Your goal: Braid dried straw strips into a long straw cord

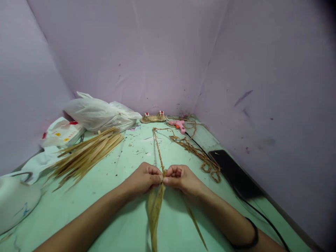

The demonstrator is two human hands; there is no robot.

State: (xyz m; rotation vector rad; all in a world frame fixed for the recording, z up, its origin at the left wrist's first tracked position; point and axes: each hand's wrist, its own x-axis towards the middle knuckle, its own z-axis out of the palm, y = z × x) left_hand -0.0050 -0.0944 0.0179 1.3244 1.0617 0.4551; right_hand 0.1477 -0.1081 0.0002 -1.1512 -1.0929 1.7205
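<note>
My left hand point(149, 179) and my right hand point(179, 179) meet at the middle of the table, thumbs and fingers pinched together. Between them they grip the near end of a thin brown braided cord point(158, 148). Wide dried leaf strips point(156, 213) hang from this point toward me, and a narrower strip point(195, 224) trails below my right hand. Away from my hands the cord runs up the table, then bends right toward a loose coil of braided cord point(195, 150). The fingertips hide the exact spot where strips and cord join.
A bundle of dried leaf strips point(90, 152) lies left, before a white plastic bag point(97, 112). A pink glue gun point(179, 126) with black cable and a woven piece with small red-white decorations point(153, 119) are at the back. A dark phone point(236, 173) lies right; a white object point(18, 203) stands left.
</note>
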